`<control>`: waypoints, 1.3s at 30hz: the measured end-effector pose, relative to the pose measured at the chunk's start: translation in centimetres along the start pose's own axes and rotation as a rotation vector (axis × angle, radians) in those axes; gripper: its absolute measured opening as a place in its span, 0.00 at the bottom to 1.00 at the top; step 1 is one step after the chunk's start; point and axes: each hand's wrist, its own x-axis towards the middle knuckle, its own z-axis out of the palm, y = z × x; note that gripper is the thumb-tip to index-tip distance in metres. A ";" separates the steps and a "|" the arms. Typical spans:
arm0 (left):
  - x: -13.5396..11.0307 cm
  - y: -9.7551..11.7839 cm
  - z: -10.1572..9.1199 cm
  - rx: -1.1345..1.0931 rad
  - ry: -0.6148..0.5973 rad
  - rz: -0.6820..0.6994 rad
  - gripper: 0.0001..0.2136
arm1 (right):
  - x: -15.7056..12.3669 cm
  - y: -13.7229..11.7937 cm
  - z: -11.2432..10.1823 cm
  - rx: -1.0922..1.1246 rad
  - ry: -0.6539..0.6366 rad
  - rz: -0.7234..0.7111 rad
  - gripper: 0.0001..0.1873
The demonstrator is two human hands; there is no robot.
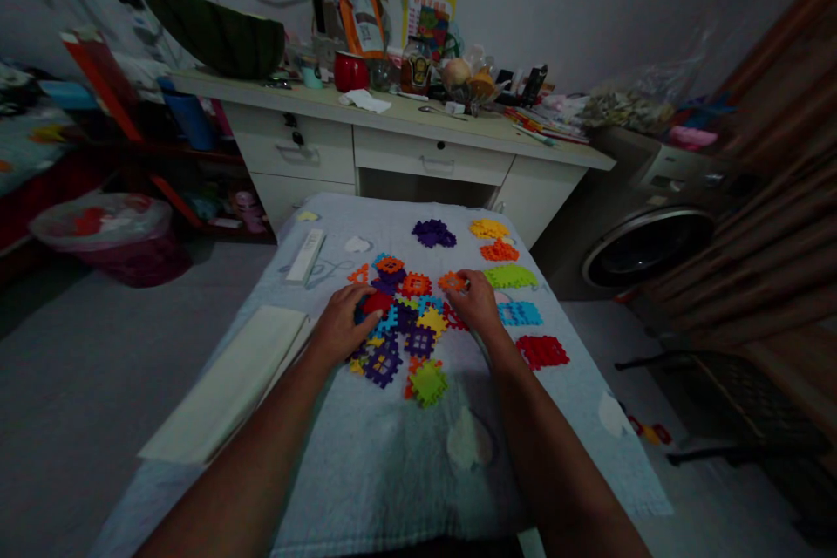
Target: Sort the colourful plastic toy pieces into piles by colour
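A mixed pile of plastic interlocking pieces with notched edges lies mid-table, with purple [419, 342], yellow [432, 322], lime green [429, 383] and blue ones overlapping. At its left side my left hand [343, 324] is curled, thumb and fingers around a red interlocking piece [377, 303]. My right hand [476, 303] pinches an orange interlocking piece [451, 282] at the pile's right edge. Beyond that hand, sorted groups run down the table's right side: yellow [489, 228], orange [499, 250], green [510, 276], blue [521, 314] and red [542, 352]. A purple group [433, 233] sits at the back.
A pale cloth covers the table [366, 471]. On its left lie a white box [305, 256] and a folded cream sheet [226, 388]. Behind stands a cluttered white desk [435, 161]; a washing machine [628, 227] is at right, a bin [114, 244] at left.
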 end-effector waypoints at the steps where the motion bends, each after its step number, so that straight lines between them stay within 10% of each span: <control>1: 0.0 0.0 0.1 0.003 0.006 -0.004 0.18 | 0.7 0.1 -0.5 -0.023 0.017 -0.006 0.18; 17: 0.0 -0.4 0.3 0.000 0.035 -0.056 0.18 | 11.6 5.7 -3.1 -0.581 -0.199 0.182 0.16; 27: 0.0 -0.1 0.0 0.004 0.024 -0.070 0.17 | 9.8 2.2 -2.6 -0.518 -0.163 0.091 0.17; 33: 0.1 0.1 0.0 -0.021 0.025 -0.065 0.17 | 5.7 -3.0 0.0 -0.155 -0.424 -0.205 0.16; 39: 0.2 0.1 -0.1 -0.032 0.027 -0.079 0.17 | 3.1 -4.8 2.7 -0.222 -0.400 -0.201 0.28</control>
